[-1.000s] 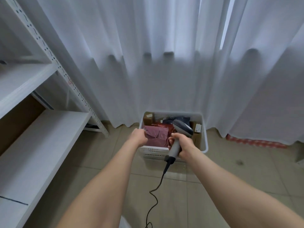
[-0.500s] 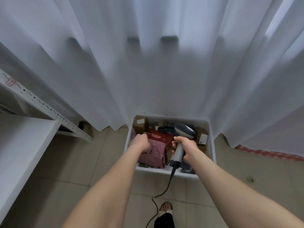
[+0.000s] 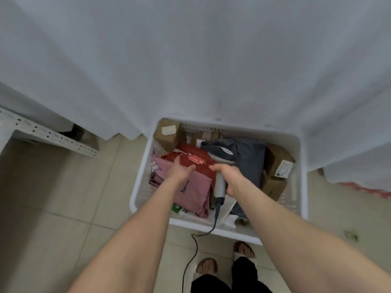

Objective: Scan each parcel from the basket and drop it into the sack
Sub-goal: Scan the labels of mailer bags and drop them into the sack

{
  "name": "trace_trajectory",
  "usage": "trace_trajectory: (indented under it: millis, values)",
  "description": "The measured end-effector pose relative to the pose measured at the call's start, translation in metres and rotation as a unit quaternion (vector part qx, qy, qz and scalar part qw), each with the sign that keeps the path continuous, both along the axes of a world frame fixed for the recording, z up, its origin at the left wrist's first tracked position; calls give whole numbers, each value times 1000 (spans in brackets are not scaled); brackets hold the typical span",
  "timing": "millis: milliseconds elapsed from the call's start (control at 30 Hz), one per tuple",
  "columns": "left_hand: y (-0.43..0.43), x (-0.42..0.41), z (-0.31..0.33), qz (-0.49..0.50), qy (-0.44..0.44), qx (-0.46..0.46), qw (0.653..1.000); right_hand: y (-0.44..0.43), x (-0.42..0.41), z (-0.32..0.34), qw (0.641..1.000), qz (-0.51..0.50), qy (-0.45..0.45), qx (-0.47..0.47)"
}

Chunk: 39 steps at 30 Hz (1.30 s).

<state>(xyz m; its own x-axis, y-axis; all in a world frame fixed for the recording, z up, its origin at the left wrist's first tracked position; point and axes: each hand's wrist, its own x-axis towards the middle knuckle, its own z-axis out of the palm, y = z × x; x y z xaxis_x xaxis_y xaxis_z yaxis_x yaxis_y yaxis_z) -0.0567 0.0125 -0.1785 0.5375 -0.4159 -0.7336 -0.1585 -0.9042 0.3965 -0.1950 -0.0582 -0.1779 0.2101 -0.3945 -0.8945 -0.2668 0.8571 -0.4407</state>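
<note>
A white plastic basket [image 3: 302, 178] stands on the floor against the curtain, full of parcels. Among them are a pink bag parcel [image 3: 196, 193], a red bag parcel [image 3: 190, 158], a dark grey bag parcel [image 3: 249, 163] and brown cardboard boxes [image 3: 167, 134]. My left hand [image 3: 179, 168] reaches over the pink and red parcels with fingers and thumb spread, holding nothing. My right hand [image 3: 229, 178] grips the handle of a grey barcode scanner [image 3: 220, 187], its head pointing down into the basket. No sack is in view.
White curtains [image 3: 190, 60] hang right behind the basket. A white metal shelf post [image 3: 48, 136] lies at the left. The scanner's black cable [image 3: 190, 256] trails down to the tiled floor between the basket and my feet [image 3: 206, 267].
The view has tilted down and closer to the basket. My left hand has opened from a curled hold above the pink parcel and shifted toward the red one. My right hand still holds the scanner.
</note>
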Motion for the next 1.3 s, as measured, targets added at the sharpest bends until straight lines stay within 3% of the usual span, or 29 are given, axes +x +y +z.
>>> trace_trajectory:
  millis: [133, 267, 500, 633, 767, 867, 1000, 1300]
  values:
    - [-12, 11, -44, 1, -8, 29, 1000, -5, 17, -32, 998, 67, -9, 18]
    - [-8, 19, -61, 75, 13, 50, 996, 0, 24, -41, 990, 120, -35, 64]
    - [15, 33, -25, 174, -12, 47, 984, 15, 23, -4, 984, 113, -78, 110]
    - [29, 42, 38, 178, -34, 1, 983, 21, 18, 50, 993, 80, -56, 74]
    - [36, 54, 126, 109, -78, -6, 991, 23, 15, 126, 998, 24, -50, 35]
    - [32, 62, 195, 124, -59, -92, 986, 23, 19, 193, 998, -9, -66, 10]
    - [24, 68, 269, 130, -37, -116, 984, 26, 14, 267, 995, -36, -93, -17]
    - [54, 24, 420, 194, 7, -280, 940, 42, -41, 394, 982, -121, -87, -118]
